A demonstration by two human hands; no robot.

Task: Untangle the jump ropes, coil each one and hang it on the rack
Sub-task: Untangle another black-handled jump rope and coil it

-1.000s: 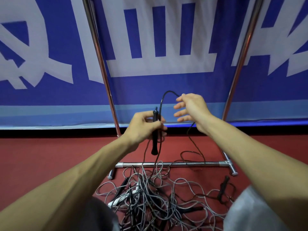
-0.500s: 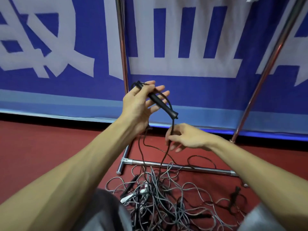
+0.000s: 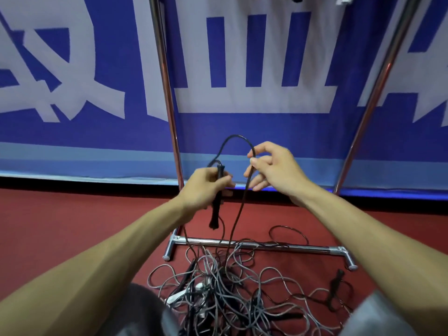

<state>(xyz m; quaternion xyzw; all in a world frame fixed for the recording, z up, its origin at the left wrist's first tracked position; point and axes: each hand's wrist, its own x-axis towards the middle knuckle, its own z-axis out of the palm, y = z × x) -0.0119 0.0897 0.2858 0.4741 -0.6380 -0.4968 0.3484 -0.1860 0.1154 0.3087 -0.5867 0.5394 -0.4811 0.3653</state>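
Bare forearms (image 3: 116, 253) — grey fabric covers both knees (image 3: 378, 316).

The handle (image 3: 216, 197) and its cord (image 3: 238, 214) are black. The pile of ropes (image 3: 225, 292) mixes grey and black, with one white grip (image 3: 179, 295). The floor (image 3: 72, 226) is dark red. The banner (image 3: 242, 127) is blue with big pale letters and a light blue stripe. The rack (image 3: 266, 245) is shiny silver.

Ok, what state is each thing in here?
left grip: holds the black handle.
right grip: pinches the black rope.
black handle: upright, lower end free.
black rope: arches between both grips, trails into the pile.
rope pile: tangled on the floor.
rack: standing, ropes across its base bar.
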